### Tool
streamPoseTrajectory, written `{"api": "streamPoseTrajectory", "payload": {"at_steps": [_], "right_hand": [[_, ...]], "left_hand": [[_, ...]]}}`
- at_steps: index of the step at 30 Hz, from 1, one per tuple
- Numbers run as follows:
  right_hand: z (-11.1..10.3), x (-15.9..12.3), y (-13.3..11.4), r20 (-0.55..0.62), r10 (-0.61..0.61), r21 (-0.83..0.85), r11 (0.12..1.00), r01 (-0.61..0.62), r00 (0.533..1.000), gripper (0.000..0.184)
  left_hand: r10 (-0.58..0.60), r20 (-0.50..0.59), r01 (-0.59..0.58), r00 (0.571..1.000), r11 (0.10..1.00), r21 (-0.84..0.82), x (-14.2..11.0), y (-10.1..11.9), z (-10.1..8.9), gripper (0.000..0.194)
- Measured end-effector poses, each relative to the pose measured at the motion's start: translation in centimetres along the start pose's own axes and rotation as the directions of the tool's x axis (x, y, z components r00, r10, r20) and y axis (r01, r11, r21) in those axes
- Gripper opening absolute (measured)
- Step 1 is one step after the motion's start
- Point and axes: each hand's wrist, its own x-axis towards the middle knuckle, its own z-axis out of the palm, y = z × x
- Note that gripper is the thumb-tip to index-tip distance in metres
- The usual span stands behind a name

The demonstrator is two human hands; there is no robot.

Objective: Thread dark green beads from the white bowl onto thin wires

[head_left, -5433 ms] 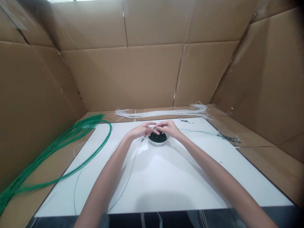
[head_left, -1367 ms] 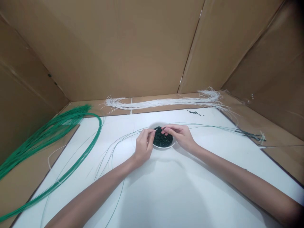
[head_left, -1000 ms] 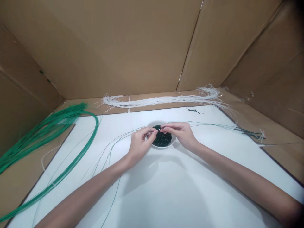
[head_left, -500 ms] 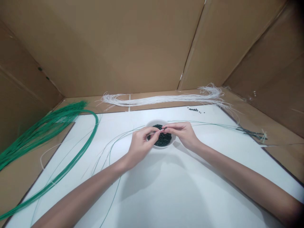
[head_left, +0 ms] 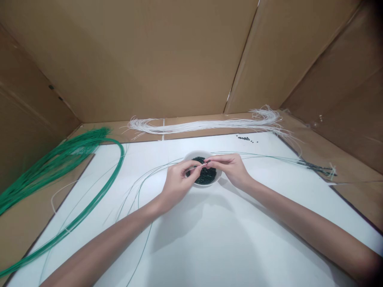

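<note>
Head-cam shot of our bench, folks. Our left hand [head_left: 178, 185] and right hand [head_left: 230, 169] meet just above a small white bowl [head_left: 199, 153] heaped with dark beads [head_left: 206, 176]. Both forearms come in from the bottom corners in a wide V, wrists angled inward, so the hands hover with the fingertips nearly touching. The left fingers [head_left: 190, 166] are pinched narrow on a thin pale strand [head_left: 199, 165], and its tip points across the bowl toward the right hand. The right fingers [head_left: 215, 158] are pinched narrow too, right by that tip, but we can't tell if they're holding anything, because it's too tiny to make out.

The bowl sits mid-board on a white board [head_left: 227, 239], probably so both hands can reach it and the dark beads show up against the white. Long thin strands [head_left: 140, 195] curve loosely across the board, likely to keep them from tangling. On the cardboard-topped counter [head_left: 356, 199], a white bundle [head_left: 203, 126] lies along the back, a green bundle [head_left: 56, 159] lies left, and dark-beaded strands [head_left: 314, 168] lie right.
</note>
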Motion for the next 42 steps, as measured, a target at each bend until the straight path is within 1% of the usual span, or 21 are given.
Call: {"api": "streamPoseTrajectory", "payload": {"at_steps": [14,18,20,22,25,27,30,34,36,38,42], "right_hand": [[0.00,0.05,-0.10,0.007,-0.030,-0.047,0.998,0.030,1.000,0.015],[-0.09,0.04,-0.02,0.018,-0.045,-0.067,0.997,0.046,0.999,0.016],[-0.19,0.03,0.02,0.035,-0.075,-0.107,0.991,0.079,0.997,0.016],[-0.30,-0.01,-0.01,0.063,-0.149,-0.182,0.970,0.158,0.987,0.015],[-0.48,-0.07,-0.15,0.111,-0.265,-0.305,0.908,0.287,0.958,0.014],[-0.60,-0.07,-0.26,0.130,-0.298,-0.354,0.877,0.325,0.946,0.014],[-0.75,-0.01,-0.40,0.157,-0.308,-0.377,0.859,0.345,0.938,0.015],[-0.77,-0.04,-0.59,0.201,-0.275,-0.358,0.873,0.331,0.940,0.018],[-0.67,-0.15,-0.69,0.194,-0.246,-0.360,0.883,0.302,0.950,0.019],[-0.52,-0.28,-0.78,0.172,-0.225,-0.366,0.889,0.275,0.959,0.020],[-0.22,-0.48,-0.88,0.135,-0.215,-0.357,0.900,0.250,0.967,0.019]], "left_hand": [[-0.028,0.014,0.028,1.000,0.999,-0.039,0.10,0.15,-0.08,0.026],[-0.003,0.001,0.003,1.000,1.000,-0.006,0.20,0.17,-0.10,0.026],[0.013,0.000,-0.013,1.000,0.999,0.048,0.30,0.15,-0.17,0.026],[0.028,0.004,-0.028,1.000,0.992,0.125,0.42,0.06,-0.29,0.024],[0.064,0.015,-0.066,0.998,0.973,0.220,0.56,-0.12,-0.47,0.021],[0.085,0.021,-0.088,0.996,0.967,0.239,0.61,-0.18,-0.57,0.021],[0.093,0.021,-0.095,0.995,0.968,0.232,0.63,-0.12,-0.64,0.021],[0.112,0.017,-0.113,0.994,0.969,0.219,0.62,0.05,-0.64,0.020],[0.111,0.027,-0.114,0.993,0.970,0.214,0.60,0.15,-0.59,0.019],[0.087,0.034,-0.092,0.996,0.975,0.201,0.55,0.26,-0.55,0.018],[0.035,0.021,-0.037,0.999,0.994,0.101,0.36,0.40,-0.62,0.020]]}}
